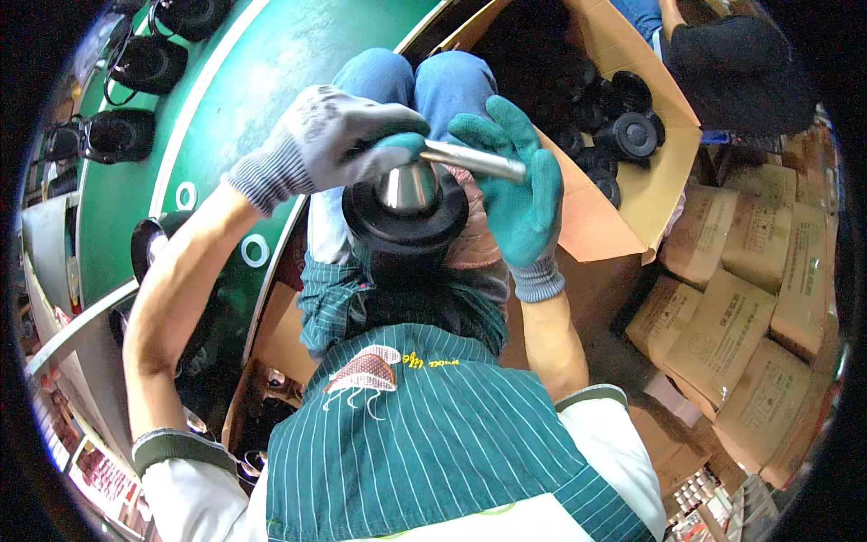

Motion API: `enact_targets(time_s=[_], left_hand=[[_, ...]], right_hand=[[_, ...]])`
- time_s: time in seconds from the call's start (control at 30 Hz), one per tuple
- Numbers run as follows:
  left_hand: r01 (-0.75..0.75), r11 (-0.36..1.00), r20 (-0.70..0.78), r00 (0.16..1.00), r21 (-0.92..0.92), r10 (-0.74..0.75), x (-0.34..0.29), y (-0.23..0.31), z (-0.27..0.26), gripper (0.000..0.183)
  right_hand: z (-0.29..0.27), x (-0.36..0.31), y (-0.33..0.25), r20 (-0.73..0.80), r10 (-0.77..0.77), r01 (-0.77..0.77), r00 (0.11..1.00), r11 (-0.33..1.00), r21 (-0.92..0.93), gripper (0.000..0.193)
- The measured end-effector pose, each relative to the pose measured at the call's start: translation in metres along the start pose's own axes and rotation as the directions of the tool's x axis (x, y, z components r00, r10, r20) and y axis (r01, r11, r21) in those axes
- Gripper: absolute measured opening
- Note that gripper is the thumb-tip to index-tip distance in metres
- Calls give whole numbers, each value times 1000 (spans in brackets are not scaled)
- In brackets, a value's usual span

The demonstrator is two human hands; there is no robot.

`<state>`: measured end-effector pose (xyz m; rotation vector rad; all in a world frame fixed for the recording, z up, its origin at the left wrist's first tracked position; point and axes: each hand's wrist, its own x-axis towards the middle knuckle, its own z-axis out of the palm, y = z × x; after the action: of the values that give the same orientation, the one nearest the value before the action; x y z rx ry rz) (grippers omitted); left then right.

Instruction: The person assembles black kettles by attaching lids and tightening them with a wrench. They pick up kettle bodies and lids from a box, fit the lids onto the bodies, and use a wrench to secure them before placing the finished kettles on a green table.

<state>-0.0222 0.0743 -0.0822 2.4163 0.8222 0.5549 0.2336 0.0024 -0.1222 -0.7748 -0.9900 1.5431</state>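
Note:
My left hand [348, 135], in a grey glove with a green palm side, is closed around one end of a shiny metal tube [474, 160]. The tube's other end reaches across the green palm of my gloved right hand [515, 181], whose fingers are spread and not wrapped round it. Whether the tube touches that palm I cannot tell. Just under my left hand, between my thighs, a silver metal cone [408, 190] rises from a black round base [406, 237]. My left fingers partly hide the cone's top.
An open cardboard box [664, 194] with several black round parts [628, 135] stands at the right. Beyond it are stacked sealed cartons [722, 339] and another person [741, 77]. Along the left runs a green work surface [271, 63] with white rings [256, 251] and black rounded units [149, 65].

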Motion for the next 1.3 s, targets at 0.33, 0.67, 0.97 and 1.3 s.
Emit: enact_targets(time_s=[0.33, 0.67, 0.97, 1.3], left_hand=[[808, 435, -425, 258, -398, -868, -113, -83, 6, 33], [964, 261, -506, 204, -42, -838, -178, -102, 61, 49], [957, 289, -406, 260, -9, -876, -183, -104, 50, 51], [950, 310, -419, 265, -41, -868, -190, -101, 56, 58]], right_hand=[[34, -45, 4, 7, 39, -25, 999, 762, -647, 68], [31, -87, -12, 65, 37, 25, 997, 655, -755, 73], [24, -84, -15, 34, 36, -2, 999, 715, -699, 72], [6, -83, -14, 24, 64, -26, 998, 681, -732, 68]])
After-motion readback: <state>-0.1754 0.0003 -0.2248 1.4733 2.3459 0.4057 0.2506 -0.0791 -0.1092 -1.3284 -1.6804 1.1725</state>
